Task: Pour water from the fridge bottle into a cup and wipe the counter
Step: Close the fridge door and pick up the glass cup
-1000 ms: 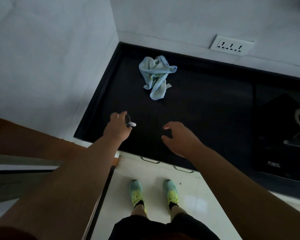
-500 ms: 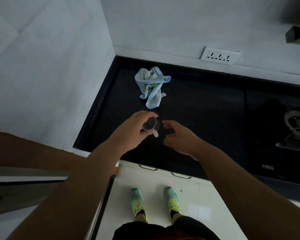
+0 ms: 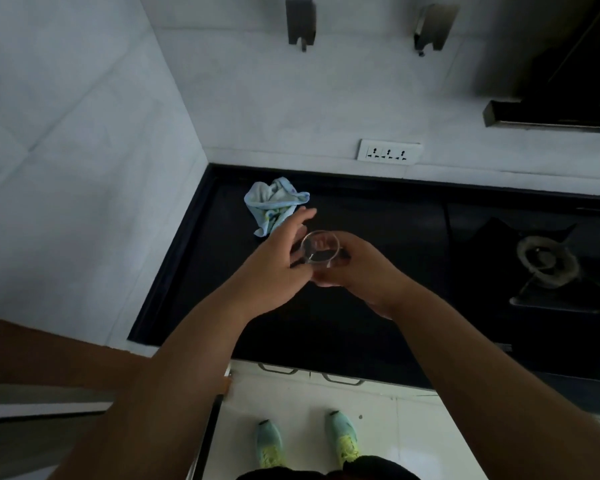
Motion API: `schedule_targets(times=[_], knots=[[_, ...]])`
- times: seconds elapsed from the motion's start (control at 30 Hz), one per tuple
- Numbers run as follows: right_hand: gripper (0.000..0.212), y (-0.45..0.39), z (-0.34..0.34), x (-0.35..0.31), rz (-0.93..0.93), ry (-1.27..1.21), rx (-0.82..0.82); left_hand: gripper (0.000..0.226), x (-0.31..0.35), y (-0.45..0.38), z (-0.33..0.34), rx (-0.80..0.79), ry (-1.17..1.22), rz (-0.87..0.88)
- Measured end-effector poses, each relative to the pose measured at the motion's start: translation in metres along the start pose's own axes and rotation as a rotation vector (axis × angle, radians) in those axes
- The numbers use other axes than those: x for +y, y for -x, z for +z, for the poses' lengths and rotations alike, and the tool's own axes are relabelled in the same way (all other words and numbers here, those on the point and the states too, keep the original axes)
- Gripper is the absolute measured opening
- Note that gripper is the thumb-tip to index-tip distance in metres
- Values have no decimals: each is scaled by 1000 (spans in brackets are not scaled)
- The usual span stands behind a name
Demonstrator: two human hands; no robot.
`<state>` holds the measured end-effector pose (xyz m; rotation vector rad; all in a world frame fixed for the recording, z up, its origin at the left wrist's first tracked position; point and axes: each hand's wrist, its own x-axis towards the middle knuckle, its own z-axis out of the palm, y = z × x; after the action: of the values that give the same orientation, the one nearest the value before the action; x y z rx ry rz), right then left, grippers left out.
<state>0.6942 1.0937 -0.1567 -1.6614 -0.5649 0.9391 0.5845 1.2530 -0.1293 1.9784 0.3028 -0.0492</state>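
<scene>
Head view, looking down at my own hands over a dark counter (image 3: pixel 378 317) set into a corner of pale tiled wall. At far left, a brown panel (image 3: pixel 49 351) and a grey ledge below it run in from the frame edge. In the counter's back left corner lies a crumpled light-blue cloth (image 3: pixel 271 202); my left fingertips overlap its near edge in this view, and whether they touch it cannot be told. Higher on the wall, two dark metal hooks (image 3: pixel 300 24) hang side by side, with a white socket strip (image 3: pixel 390 152) below and to their right. At far right sits a gas burner (image 3: pixel 548 261) under the edge of a dark hood (image 3: pixel 548 114). Below the counter, two cabinet handles (image 3: pixel 312 372) and my pale green shoes (image 3: pixel 305 445) on white floor tiles.

My left hand (image 3: pixel 274 261) is half open, fingers long and only slightly bent, its inner side resting against the left wall of the cup (image 3: pixel 321 249). My right hand (image 3: pixel 361 268) curls round the cup from the right and beneath, thumb and fingers gripping it.

The cup is clear glass with a round rim facing the camera, held between both hands above the counter's middle, just right of the cloth. My fingers show through its wall. Whether it contains anything cannot be told.
</scene>
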Motion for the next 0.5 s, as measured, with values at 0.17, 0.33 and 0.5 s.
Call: schedule_targets(times=[0.17,0.33,0.5], knots=[[56,14,-4,4,-18,-51,191,22,1,5,10,166,-281,74],[60,41,-5,-2,-31,-25,315,11,9,3,19,117,-312,160],[66,80,0,-1,-10,-17,534,13,18,-4,27,-34,-289,251]])
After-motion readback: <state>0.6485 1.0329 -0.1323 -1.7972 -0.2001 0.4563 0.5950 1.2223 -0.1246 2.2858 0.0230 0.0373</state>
